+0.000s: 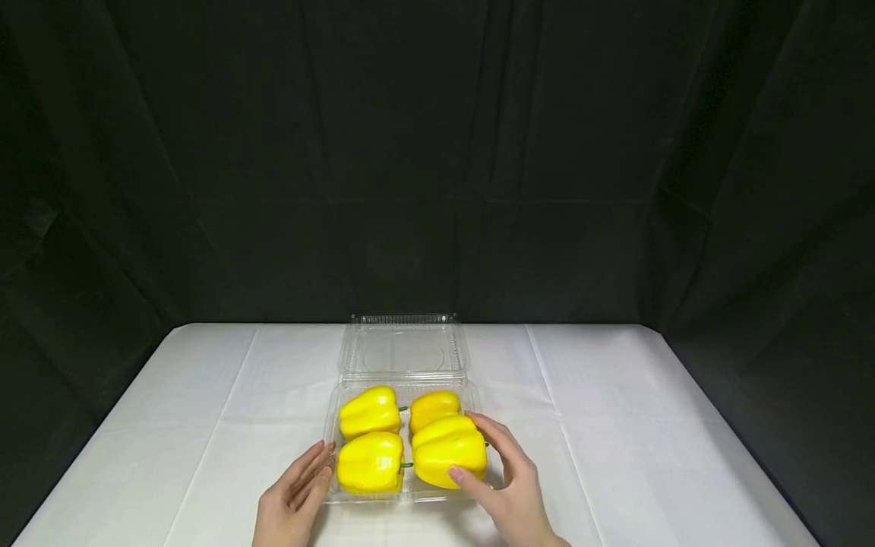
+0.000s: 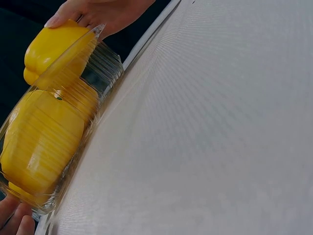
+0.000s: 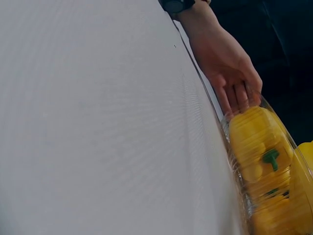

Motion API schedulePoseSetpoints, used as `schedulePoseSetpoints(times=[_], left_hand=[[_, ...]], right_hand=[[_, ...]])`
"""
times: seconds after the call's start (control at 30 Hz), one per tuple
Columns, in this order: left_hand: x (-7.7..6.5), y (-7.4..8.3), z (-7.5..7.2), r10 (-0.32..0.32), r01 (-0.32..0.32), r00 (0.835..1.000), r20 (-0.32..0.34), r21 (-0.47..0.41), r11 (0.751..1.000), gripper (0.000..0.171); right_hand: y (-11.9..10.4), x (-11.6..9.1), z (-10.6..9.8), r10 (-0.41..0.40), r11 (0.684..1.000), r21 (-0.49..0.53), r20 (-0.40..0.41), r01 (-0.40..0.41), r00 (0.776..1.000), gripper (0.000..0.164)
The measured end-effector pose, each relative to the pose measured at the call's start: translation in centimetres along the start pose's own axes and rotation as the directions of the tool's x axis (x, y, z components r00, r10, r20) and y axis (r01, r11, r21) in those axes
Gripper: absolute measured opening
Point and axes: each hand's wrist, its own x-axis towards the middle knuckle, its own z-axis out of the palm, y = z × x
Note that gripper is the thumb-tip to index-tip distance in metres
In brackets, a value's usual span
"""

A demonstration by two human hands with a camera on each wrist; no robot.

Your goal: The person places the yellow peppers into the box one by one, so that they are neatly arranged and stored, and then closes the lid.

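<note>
A clear plastic clamshell container (image 1: 403,385) lies with its lid (image 1: 403,353) folded back behind it. Several yellow bell peppers (image 1: 370,462) with green stems sit inside. My right hand (image 1: 516,486) grips another yellow bell pepper (image 1: 449,452) at the container's front right, thumb in front and fingers behind. In the left wrist view this pepper (image 2: 56,51) stands above the container's rim. At the left side wall, my left hand (image 1: 294,494) touches the container with its fingers. The right wrist view shows those fingers (image 3: 239,95) against the container's end.
A white cloth covers the table (image 1: 615,425), with creases running front to back. Black curtains (image 1: 410,167) hang behind the table and along both sides. A dark watch (image 3: 176,5) is on the left wrist.
</note>
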Motion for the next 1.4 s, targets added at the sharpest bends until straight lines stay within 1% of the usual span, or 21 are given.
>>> schedulePoseSetpoints(times=[0.07,0.17,0.37,0.47,0.53,0.6,0.7,0.8,0.9,0.97,1.2,1.4], left_hand=[[0.0,-0.1,0.0,-0.002,0.002,1.000,0.000,0.005,1.000,0.040],[0.1,-0.2,-0.1,-0.009,0.009,1.000,-0.002,0.011,1.000,0.040],[0.1,-0.1,0.0,0.009,-0.009,1.000,-0.005,0.004,1.000,0.039],[0.0,-0.1,0.0,0.019,-0.019,1.000,-0.004,0.005,1.000,0.040],[0.0,0.0,0.0,0.012,-0.012,1.000,-0.004,0.008,1.000,0.040],[0.1,0.0,0.0,0.002,-0.002,1.000,-0.003,0.009,1.000,0.040],[0.1,-0.1,0.0,-0.011,0.011,1.000,0.001,0.009,1.000,0.040],[0.1,0.0,0.0,-0.003,0.003,1.000,0.006,0.006,1.000,0.040],[0.0,0.1,0.0,0.007,-0.007,1.000,0.006,0.001,1.000,0.040],[0.0,0.2,0.1,0.016,-0.016,1.000,0.003,-0.001,1.000,0.040],[0.0,0.1,0.2,0.017,-0.017,1.000,-0.010,-0.010,1.000,0.039],[0.0,0.1,0.2,0.019,-0.019,1.000,-0.024,-0.005,1.000,0.038]], right_hand=[[0.0,0.0,0.1,-0.010,1.000,-0.007,-0.012,0.010,1.000,0.062],[0.1,0.0,0.1,0.001,1.000,-0.025,-0.002,-0.001,1.000,0.062],[0.5,0.1,0.0,-0.013,0.998,-0.057,0.019,0.014,1.000,0.064],[0.6,0.1,0.0,-0.037,0.996,-0.083,0.024,0.038,0.999,0.064],[0.6,0.1,0.0,-0.056,0.993,-0.101,0.031,0.059,0.998,0.064],[0.8,0.1,-0.1,-0.091,0.989,-0.115,0.043,0.096,0.995,0.065],[1.0,0.1,0.0,-0.179,0.975,-0.125,0.059,0.186,0.982,0.068],[1.3,0.1,0.1,-0.273,0.949,-0.140,0.072,0.281,0.959,0.072],[1.5,0.1,0.2,-0.330,0.928,-0.157,0.080,0.338,0.941,0.074],[1.8,0.1,0.2,-0.349,0.920,-0.161,0.082,0.358,0.933,0.075],[2.4,0.0,0.2,-0.392,0.903,-0.156,0.081,0.400,0.916,0.075],[2.5,0.3,0.2,-0.420,0.894,-0.137,0.080,0.427,0.904,0.076]])
